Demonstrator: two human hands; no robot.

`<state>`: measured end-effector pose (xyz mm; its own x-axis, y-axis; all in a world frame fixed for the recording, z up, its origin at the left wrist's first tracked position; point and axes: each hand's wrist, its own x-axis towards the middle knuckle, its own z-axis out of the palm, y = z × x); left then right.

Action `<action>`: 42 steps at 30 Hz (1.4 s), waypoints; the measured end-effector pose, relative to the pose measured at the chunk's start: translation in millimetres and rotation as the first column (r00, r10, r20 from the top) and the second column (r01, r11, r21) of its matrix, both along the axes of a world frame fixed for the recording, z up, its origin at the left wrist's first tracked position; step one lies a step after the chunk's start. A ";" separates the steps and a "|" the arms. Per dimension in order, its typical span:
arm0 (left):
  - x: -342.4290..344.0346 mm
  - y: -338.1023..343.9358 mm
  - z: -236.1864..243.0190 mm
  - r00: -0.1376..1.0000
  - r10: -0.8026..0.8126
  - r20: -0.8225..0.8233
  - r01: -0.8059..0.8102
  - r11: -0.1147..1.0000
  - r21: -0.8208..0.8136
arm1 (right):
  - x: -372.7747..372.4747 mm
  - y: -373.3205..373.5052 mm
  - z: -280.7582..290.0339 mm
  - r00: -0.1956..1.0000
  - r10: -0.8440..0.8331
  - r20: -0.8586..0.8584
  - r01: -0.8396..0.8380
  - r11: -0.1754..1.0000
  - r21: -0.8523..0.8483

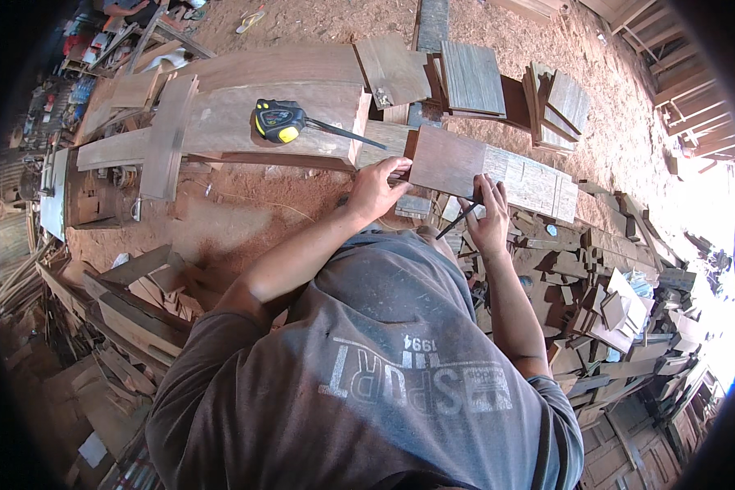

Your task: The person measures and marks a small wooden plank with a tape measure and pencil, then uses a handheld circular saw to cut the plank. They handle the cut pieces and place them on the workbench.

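A reddish-brown rectangular board (447,161) lies over a longer pale plank (531,181) that has lines across it. My left hand (376,193) grips the board at its left edge, with the fingers curled and partly hidden. At the board's near right corner, my right hand (490,216) is closed round a thin dark pencil-like stick (457,221), its fingertips against the board. A black and yellow tape measure (278,122) rests on a wide plank (220,114) to the left. From it a narrow dark strip (347,133) reaches toward the boards.
Cut boards are stacked beyond my hands, among them a grey one (472,77) and a leaning pile (559,106). Wood offcuts (612,310) heap up at the right. A wooden frame (139,294) stands at lower left. Sawdust covers the ground (302,33).
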<state>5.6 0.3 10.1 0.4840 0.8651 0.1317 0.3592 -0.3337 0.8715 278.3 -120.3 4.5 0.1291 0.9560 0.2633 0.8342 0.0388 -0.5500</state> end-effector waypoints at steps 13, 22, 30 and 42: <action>1.9 0.3 6.4 1.000 0.008 -0.005 -0.009 0.999 -0.034 | 0.5 -0.6 -3.3 1.000 -0.009 -0.003 0.009 1.000 -0.015; 0.6 -0.6 11.2 0.999 0.032 -0.010 -0.033 0.993 -0.116 | -2.6 -0.4 -4.0 1.000 -0.010 0.017 0.010 1.000 0.018; -2.2 3.6 41.1 0.998 0.009 -0.069 -0.023 0.978 -0.209 | -8.7 0.2 6.6 0.998 -0.035 -0.051 0.033 0.999 -0.034; 9.2 3.2 5.8 0.997 0.068 0.031 -0.062 0.986 -0.153 | -3.8 3.2 6.5 0.999 0.007 -0.037 -0.009 0.999 -0.033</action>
<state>14.8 3.5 16.0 0.4235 0.9058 0.0130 0.3432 -0.1737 0.9231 274.5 -117.1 10.9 0.1303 0.9651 0.2271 0.8134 0.0269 -0.5811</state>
